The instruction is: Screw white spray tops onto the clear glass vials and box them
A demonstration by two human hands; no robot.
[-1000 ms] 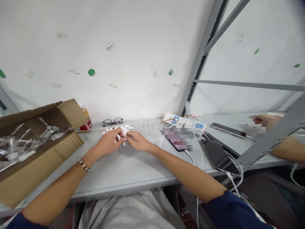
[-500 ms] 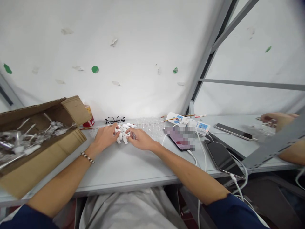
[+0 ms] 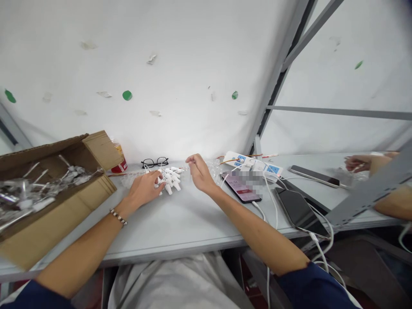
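A pile of small white plastic pieces shaped like spray nozzles (image 3: 173,179) lies on the grey table. My left hand (image 3: 145,188) rests at the pile's left side, thumb and fingers apart and touching the pieces. Right of the pile my right hand (image 3: 200,174) is raised over clear plastic items (image 3: 213,168), which it partly hides. Its fingers are bent and pressed together; whether something small is between them I cannot make out. More crumpled clear plastic (image 3: 128,180) lies behind my left hand.
At left stands an open cardboard box (image 3: 64,206) with wrapped white-tubed pieces. Eyeglasses (image 3: 155,162) and a red-yellow container (image 3: 119,159) are by the wall. A power strip (image 3: 236,159), cables and phones (image 3: 299,210) lie right. Beyond a metal post (image 3: 370,193) are another person's hands (image 3: 360,163).
My right hand has left the white pieces and moved right and up, over the clear plastic. My left hand stays at the pile, whose right side is now uncovered.
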